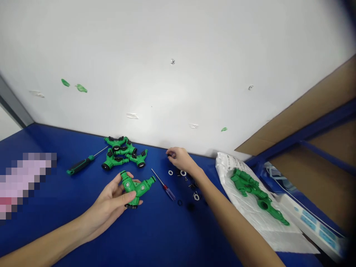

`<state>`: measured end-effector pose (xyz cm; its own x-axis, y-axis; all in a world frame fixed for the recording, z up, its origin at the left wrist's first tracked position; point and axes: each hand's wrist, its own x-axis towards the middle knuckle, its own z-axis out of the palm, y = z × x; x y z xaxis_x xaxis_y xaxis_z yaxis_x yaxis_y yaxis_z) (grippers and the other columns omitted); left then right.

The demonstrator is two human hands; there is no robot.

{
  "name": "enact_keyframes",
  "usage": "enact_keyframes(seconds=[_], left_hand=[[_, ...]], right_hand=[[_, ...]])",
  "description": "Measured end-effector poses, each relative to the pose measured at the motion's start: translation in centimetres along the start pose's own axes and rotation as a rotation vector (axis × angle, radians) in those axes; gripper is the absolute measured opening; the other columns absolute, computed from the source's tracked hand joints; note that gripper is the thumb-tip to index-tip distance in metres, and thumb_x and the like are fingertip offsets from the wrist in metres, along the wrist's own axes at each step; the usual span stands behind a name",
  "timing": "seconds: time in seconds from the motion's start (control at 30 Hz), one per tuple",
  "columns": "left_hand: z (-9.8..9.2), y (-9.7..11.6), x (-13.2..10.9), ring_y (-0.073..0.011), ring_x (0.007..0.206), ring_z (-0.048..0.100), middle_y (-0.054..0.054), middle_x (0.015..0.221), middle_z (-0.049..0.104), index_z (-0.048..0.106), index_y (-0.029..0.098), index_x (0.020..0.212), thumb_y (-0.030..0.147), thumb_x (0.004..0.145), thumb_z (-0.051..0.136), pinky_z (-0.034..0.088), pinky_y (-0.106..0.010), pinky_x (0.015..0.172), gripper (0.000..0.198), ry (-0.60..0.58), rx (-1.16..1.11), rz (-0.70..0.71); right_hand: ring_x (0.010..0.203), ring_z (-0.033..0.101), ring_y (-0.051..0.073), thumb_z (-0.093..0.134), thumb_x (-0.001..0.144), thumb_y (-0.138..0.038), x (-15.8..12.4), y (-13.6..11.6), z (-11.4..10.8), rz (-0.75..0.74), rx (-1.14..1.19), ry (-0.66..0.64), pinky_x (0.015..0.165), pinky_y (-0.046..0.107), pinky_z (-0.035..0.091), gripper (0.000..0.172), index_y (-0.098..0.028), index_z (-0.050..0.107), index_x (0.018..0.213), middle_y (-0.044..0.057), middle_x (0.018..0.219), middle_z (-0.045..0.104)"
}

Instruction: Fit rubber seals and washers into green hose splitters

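My left hand (112,200) is wrapped round a green Y-shaped hose splitter (134,186), thumb across its front. Two round recesses with pale centres show on the splitter, and its black-ringed end points down. Farther off to the right, my right hand (181,160) is closed in a pinch near the wall. A small dark piece shows at its fingertips, too small to name. Between the hands lies a small screwdriver (168,192) with a clear purple handle. Below my right hand, white rings (196,196), black rings (180,203) and small screws are scattered, partly hidden by my forearm.
Several green splitters with black levers (114,160) are heaped near the wall, beside a green-black screwdriver (82,165). At right, green splitter bodies (244,181) lie on a white plastic bag (236,205). A white panel (155,74) rises behind the blue table (91,193).
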<state>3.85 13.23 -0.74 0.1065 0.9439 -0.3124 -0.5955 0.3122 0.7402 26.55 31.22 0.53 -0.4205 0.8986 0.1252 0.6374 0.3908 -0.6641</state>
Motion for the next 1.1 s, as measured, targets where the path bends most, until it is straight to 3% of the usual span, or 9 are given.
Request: enact_keyframes(seconds=[0.07,0.17,0.23,0.33,0.43,0.57,0.7,0.9,1.1], left_hand=[[0.0,0.0,0.1,-0.021,0.097,0.066,-0.001,0.101,0.067,0.056,0.024,0.099,0.015,0.074,0.079,0.053,-0.04,0.088,0.036,-0.025,0.019,0.022],[-0.1,-0.2,0.3,-0.0208,0.088,0.071,0.001,0.096,0.069,0.048,0.023,0.089,0.017,0.071,0.082,0.052,-0.039,0.086,0.039,-0.037,0.052,0.053],[-0.2,-0.4,0.3,-0.0224,0.087,0.072,0.002,0.09,0.07,0.045,0.024,0.089,0.019,0.071,0.082,0.052,-0.039,0.087,0.041,-0.023,0.067,0.047],[-0.2,-0.8,0.1,-0.0243,0.093,0.072,0.002,0.09,0.071,0.044,0.026,0.091,0.022,0.076,0.079,0.049,-0.041,0.093,0.038,-0.037,0.064,-0.009],[-0.3,-1.1,-0.1,-0.0264,0.105,0.069,-0.001,0.109,0.07,0.049,0.026,0.096,0.022,0.078,0.076,0.047,-0.045,0.099,0.033,-0.106,0.043,-0.062],[-0.6,-1.6,-0.2,-0.0269,0.113,0.064,-0.005,0.132,0.06,0.058,0.026,0.104,0.027,0.082,0.073,0.05,-0.041,0.097,0.027,-0.181,0.183,-0.043],[-0.5,-2.3,-0.5,-0.0225,0.106,0.065,-0.006,0.134,0.058,0.061,0.025,0.108,0.032,0.083,0.071,0.056,-0.033,0.086,0.028,-0.178,0.374,0.082],[-0.2,-2.6,-0.8,-0.0254,0.115,0.061,-0.008,0.144,0.05,0.062,0.024,0.115,0.033,0.085,0.068,0.057,-0.034,0.091,0.032,-0.143,0.468,0.159],[-0.4,-2.3,-0.5,-0.0273,0.121,0.059,-0.007,0.145,0.051,0.061,0.023,0.119,0.032,0.086,0.066,0.056,-0.036,0.094,0.035,-0.127,0.518,0.199]], right_hand=[[0.065,0.066,0.017,0.066,0.079,-0.027,-2.0,-0.7,-0.2,-0.008,0.114,-0.004,0.062,0.03,0.052,0.012,-0.016,0.065,0.086,0.003,0.071,0.069],[0.074,0.07,0.017,0.063,0.085,-0.039,-5.7,-2.0,0.1,-0.028,0.304,0.034,0.066,0.03,0.055,0.022,-0.018,0.063,0.091,0.005,0.087,0.07],[0.072,0.069,0.016,0.072,0.081,-0.035,-8.1,-2.6,1.1,-0.008,0.642,0.096,0.066,0.03,0.055,0.022,-0.02,0.067,0.096,0.004,0.086,0.071],[0.065,0.065,0.012,0.075,0.08,-0.031,-10.5,-3.2,3.1,0.036,0.825,0.114,0.061,0.026,0.053,0.02,-0.023,0.074,0.098,0.003,0.083,0.072],[0.061,0.061,0.011,0.076,0.079,-0.028,-11.5,-4.0,4.7,0.055,0.818,0.122,0.057,0.023,0.05,0.012,-0.022,0.077,0.088,0.002,0.075,0.073],[0.073,0.066,0.015,0.074,0.08,-0.024,-11.8,-5.6,5.5,0.001,0.783,0.136,0.068,0.027,0.053,0.007,-0.023,0.076,0.087,0.003,0.081,0.073],[0.086,0.065,0.017,0.07,0.082,-0.019,-11.9,-7.3,6.4,-0.107,0.736,0.148,0.072,0.029,0.052,0.007,-0.023,0.074,0.087,0.005,0.097,0.069],[0.072,0.06,0.014,0.067,0.085,-0.018,-11.7,-8.0,7.6,-0.171,0.671,0.149,0.066,0.027,0.05,0.008,-0.021,0.072,0.09,0.002,0.08,0.066],[0.073,0.065,0.015,0.066,0.086,-0.014,-11.3,-7.6,7.5,-0.274,0.603,0.128,0.068,0.028,0.053,0.014,-0.02,0.075,0.095,0.004,0.082,0.071]])
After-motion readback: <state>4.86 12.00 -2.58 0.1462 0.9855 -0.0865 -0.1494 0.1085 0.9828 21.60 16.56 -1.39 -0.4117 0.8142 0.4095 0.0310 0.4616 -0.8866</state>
